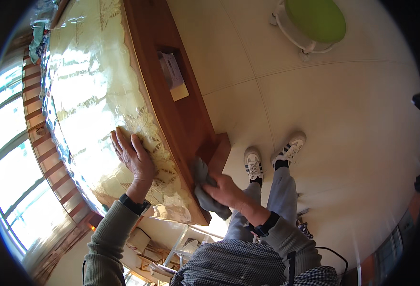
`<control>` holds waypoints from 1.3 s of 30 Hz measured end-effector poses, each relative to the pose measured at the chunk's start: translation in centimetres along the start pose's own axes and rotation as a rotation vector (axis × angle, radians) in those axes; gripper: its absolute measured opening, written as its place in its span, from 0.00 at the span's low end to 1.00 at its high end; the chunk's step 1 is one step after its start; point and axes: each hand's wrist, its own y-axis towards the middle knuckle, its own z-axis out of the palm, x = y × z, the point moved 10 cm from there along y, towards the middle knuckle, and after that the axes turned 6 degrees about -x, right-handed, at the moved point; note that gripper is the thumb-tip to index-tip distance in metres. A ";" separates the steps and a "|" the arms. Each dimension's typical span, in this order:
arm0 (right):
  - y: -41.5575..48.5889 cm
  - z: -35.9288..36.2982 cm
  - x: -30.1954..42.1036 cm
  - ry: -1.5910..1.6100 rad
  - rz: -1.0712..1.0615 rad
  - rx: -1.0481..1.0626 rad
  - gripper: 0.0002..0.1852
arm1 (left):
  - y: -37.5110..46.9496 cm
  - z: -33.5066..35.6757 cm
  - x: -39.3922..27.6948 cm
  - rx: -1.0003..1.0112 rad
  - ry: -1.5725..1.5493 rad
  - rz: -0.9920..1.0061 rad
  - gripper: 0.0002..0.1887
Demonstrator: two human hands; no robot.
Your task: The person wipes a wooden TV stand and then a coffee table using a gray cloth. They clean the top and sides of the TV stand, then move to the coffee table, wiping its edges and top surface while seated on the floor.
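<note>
My left hand [135,158] rests palm down on a wooden table's lace-patterned tablecloth [152,139], which has a glossy clear cover reflecting the window light. Its fingers are apart and hold nothing. Lower and to the right, my right hand [228,191] grips a grey cloth [210,200] and presses it against the brown wooden side [181,132] of the table, near the corner. Part of the cloth hangs below my fingers. Farther along that side, an open compartment [172,73] holds a pale perforated box and a yellowish piece.
A stool with a green seat [317,19] stands on the tiled floor [338,118] at upper right. Beyond the table's far edge runs a slatted wooden bench back [49,155] before bright windows [11,153]. A stepladder [177,246] and some clutter are behind the near table corner.
</note>
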 end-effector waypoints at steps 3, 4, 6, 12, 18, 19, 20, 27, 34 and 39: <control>6.6 -2.9 7.3 0.407 -0.106 -0.130 0.19 | 0.0 -0.2 0.0 -0.011 0.017 -0.009 0.35; 8.8 -3.2 10.0 0.444 -0.236 -0.165 0.19 | 0.0 -0.1 0.1 -0.005 0.024 -0.010 0.35; 12.6 -2.0 12.9 0.422 -0.345 -0.236 0.16 | 0.0 0.0 0.1 -0.005 0.022 -0.009 0.35; 2.9 0.6 7.7 0.071 -0.471 -0.469 0.11 | 0.0 0.0 0.1 -0.017 0.011 -0.019 0.35; -8.4 3.2 -0.9 0.047 -0.116 -0.132 0.23 | -0.1 -0.2 -0.2 -0.040 0.007 -0.007 0.36; -7.6 3.3 -0.6 0.002 -0.111 -0.135 0.23 | 0.0 -0.1 -0.2 -0.033 0.015 -0.010 0.36; -6.4 2.8 1.4 0.051 -0.249 -0.198 0.22 | 0.0 -0.1 -0.1 -0.033 0.018 -0.015 0.36; 2.7 2.0 4.8 0.218 -0.307 -0.320 0.16 | 0.0 -0.1 0.1 -0.032 0.014 -0.020 0.36; -11.4 3.7 -2.7 0.089 -0.096 -0.256 0.18 | -0.1 -0.1 -0.3 -0.019 0.020 -0.044 0.37; -11.1 2.8 -1.5 0.168 -0.184 -0.474 0.21 | 0.0 0.1 0.1 -0.026 0.004 -0.044 0.37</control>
